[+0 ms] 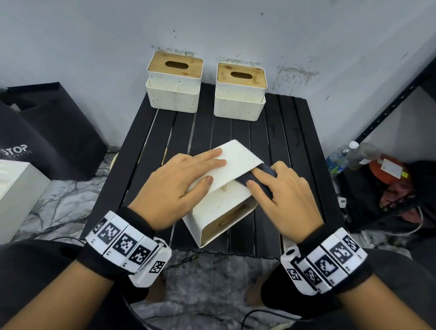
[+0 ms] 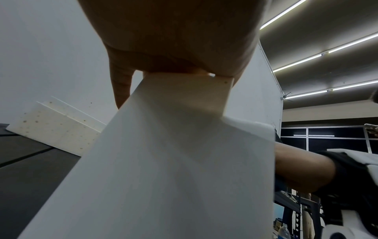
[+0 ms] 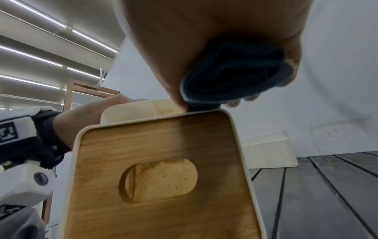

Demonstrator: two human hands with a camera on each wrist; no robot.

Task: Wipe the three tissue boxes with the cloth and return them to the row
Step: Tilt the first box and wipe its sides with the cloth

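A white tissue box with a wooden lid lies tipped on its side mid-table, lid toward me. My left hand rests flat on its upturned white face, fingers straight, thumb over the near edge. My right hand grips a bunched dark blue cloth and presses it against the box's right side. Two more tissue boxes stand upright at the table's back edge, one on the left and one on the right.
The black slatted table is small and stands against a grey wall. A black bag and a white box sit on the floor to the left. A black shelf frame and bottles are at the right.
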